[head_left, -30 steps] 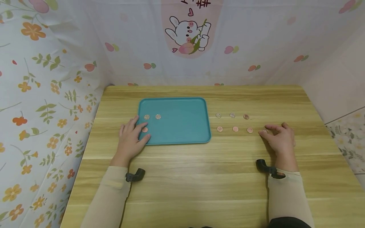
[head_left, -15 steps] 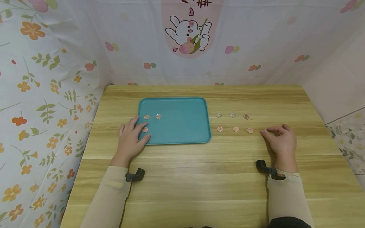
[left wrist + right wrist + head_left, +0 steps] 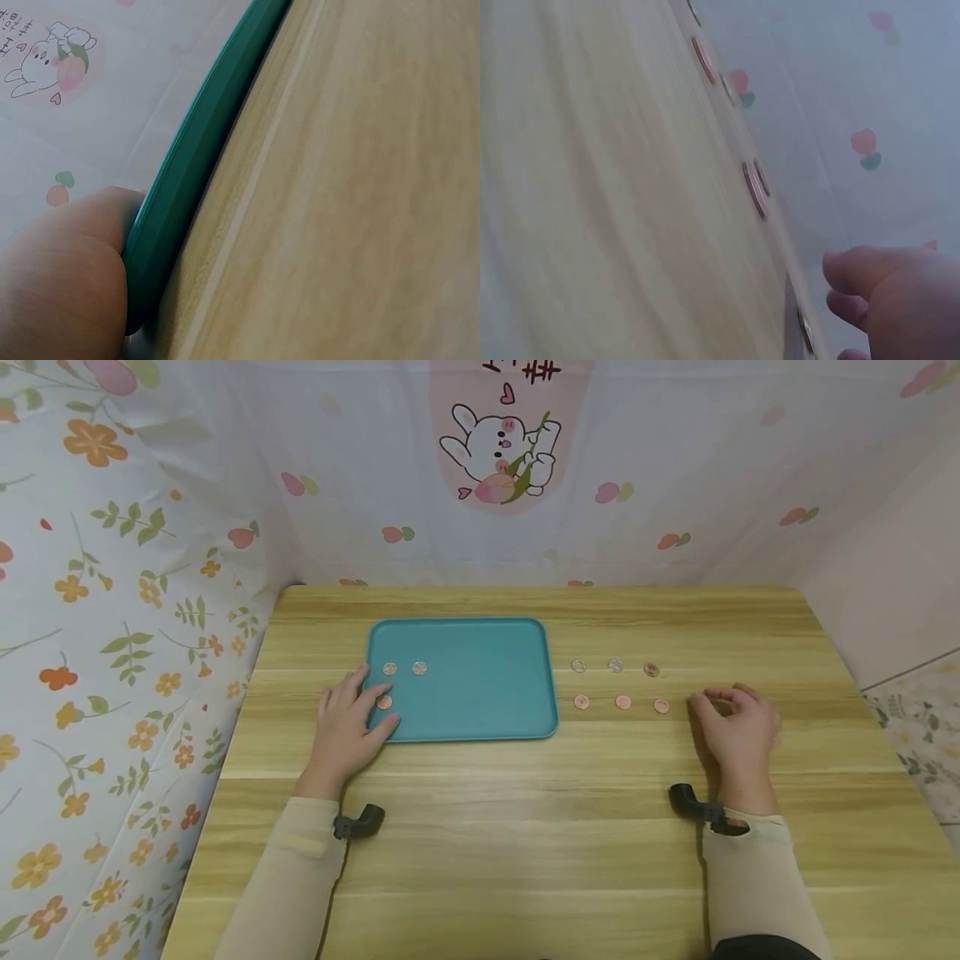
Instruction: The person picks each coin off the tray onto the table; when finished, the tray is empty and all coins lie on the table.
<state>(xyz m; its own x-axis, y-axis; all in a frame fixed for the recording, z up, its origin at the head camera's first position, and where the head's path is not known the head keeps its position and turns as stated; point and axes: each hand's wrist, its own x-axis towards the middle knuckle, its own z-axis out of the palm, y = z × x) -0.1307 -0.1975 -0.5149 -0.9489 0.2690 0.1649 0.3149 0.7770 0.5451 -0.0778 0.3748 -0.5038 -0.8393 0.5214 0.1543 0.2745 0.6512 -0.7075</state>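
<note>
My left hand (image 3: 347,720) rests on the left end of a teal tray (image 3: 480,693), fingers spread across its rim. Two silvery coins (image 3: 420,668) and a copper coin (image 3: 385,702) lie in the tray, near that hand. In the left wrist view, part of the hand touches the tray's side (image 3: 180,180). At the right, my right hand (image 3: 738,727) is over the table, thumb and fingers loosely bent. Below its fingertips the right wrist view shows a coin (image 3: 805,330) on the table, apart from the thumb; the hand hides it in the head view.
Right of the tray, coins lie in two rows on the wooden table (image 3: 525,843): an upper row with a silvery coin (image 3: 578,666) and a darker one (image 3: 652,669), a lower row of copper coins (image 3: 623,702). A patterned cloth (image 3: 345,460) hangs behind.
The coin seen at my right fingertips a second ago is now out of sight in the head view. My right hand has shifted very slightly. The left hand and tray stay put.
</note>
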